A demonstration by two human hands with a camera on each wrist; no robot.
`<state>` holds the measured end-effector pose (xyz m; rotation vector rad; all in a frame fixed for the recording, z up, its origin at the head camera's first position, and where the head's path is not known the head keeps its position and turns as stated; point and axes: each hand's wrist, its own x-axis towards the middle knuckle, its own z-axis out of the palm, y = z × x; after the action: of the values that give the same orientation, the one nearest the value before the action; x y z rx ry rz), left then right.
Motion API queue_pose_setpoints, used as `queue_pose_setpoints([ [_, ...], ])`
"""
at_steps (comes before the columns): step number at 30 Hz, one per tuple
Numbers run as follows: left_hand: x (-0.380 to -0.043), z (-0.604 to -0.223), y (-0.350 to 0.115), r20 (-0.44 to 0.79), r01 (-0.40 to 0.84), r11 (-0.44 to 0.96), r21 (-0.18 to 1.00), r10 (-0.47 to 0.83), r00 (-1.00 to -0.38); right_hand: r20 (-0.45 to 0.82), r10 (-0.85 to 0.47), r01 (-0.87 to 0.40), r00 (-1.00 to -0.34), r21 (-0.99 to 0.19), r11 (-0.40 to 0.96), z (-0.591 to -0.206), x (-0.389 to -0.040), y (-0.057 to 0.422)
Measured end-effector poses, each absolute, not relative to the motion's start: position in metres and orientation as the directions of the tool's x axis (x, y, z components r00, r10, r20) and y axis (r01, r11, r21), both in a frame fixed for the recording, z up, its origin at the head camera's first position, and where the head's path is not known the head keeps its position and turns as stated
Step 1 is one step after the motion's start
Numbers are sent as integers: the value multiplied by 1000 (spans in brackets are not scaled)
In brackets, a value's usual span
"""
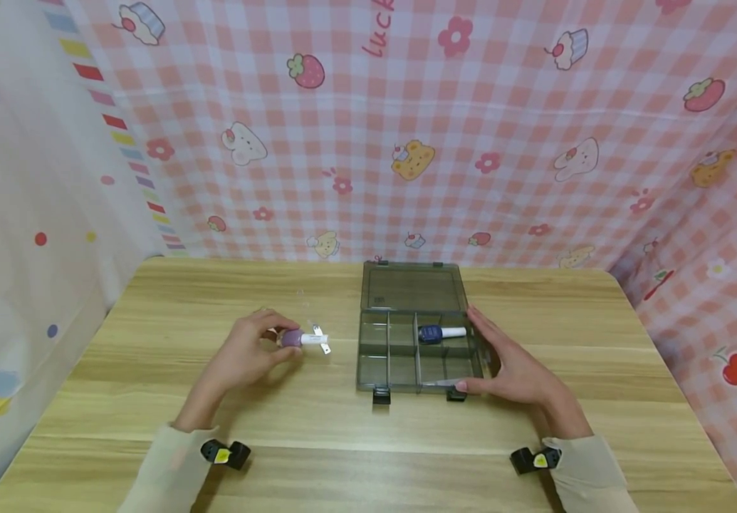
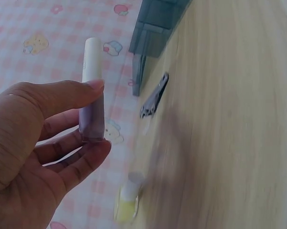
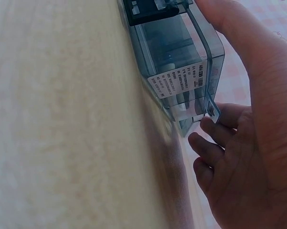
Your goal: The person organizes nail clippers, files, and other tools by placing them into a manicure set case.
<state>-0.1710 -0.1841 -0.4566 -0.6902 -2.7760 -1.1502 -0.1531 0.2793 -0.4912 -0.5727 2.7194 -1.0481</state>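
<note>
My left hand (image 1: 249,353) pinches a purple nail polish bottle (image 1: 291,338) with a white cap, thumb on one side and fingers on the other. In the left wrist view the bottle (image 2: 92,90) stands out above the fingertips. Just beyond its cap lies a silver nail clipper (image 1: 320,346) on the table. My right hand (image 1: 512,367) holds the right end of a grey see-through compartment box (image 1: 403,349), thumb at the front corner and fingers toward the back corner. The box's lid (image 1: 413,286) is laid back. A dark blue nail polish bottle (image 1: 431,334) lies in a back right compartment.
A yellow nail polish bottle (image 2: 127,205) with a pale cap shows below the left hand in the left wrist view. Two black latches hang at the box's front. A printed label (image 3: 177,80) is on the box's end. A checked curtain (image 1: 342,142) hangs behind the table.
</note>
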Motion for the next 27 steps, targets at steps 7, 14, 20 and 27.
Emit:
queue_pose_setpoints([
  [7, -171, -454, -168, 219, 412, 584, 700, 373, -902, -21, -404, -287, -914, -672, 682, -491, -153, 279],
  [14, -172, -452, -152, 184, 392, 569, 723, 388, -903, -27, -405, -281, -914, -678, 679, -490, -152, 278],
  [20, -179, -451, -137, 216, 432, 537, 724, 419, -882, -30, -404, -279, -914, -675, 683, -488, -152, 278],
  [27, -182, -449, -118, 219, 448, 523, 725, 442, -870, -33, -403, -279, -914, -672, 686, -490, -152, 278],
])
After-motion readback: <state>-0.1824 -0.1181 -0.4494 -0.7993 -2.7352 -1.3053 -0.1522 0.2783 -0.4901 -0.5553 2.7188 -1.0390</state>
